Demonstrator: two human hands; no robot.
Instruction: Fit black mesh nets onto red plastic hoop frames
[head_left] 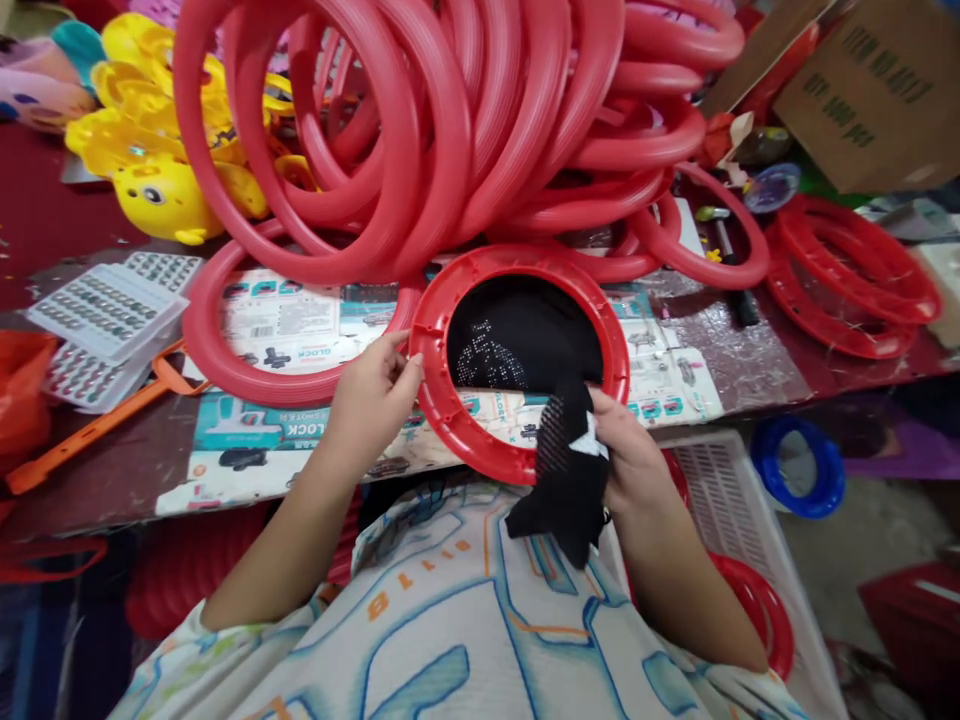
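My left hand (375, 395) pinches the left rim of a red plastic ring (480, 452), thumb and fingers closed on its edge. Across the ring's opening spreads a black mesh cloth (544, 325), with part of it folded down over the near right rim. My right hand (630, 450) grips the ring's right side together with the hanging end of the cloth, where a white patch shows. Some of the right fingers are hidden behind the cloth. The ring is held over the table's front edge, close to my body.
Thick pink-red hoops (450, 130) are heaped behind the ring. Yellow plastic toys (161, 195), clear boxes of small parts (112, 310) and an orange stick (90, 435) lie left. More red rings (847, 280) and a cardboard box (870, 95) sit right; a white crate (757, 530) stands below.
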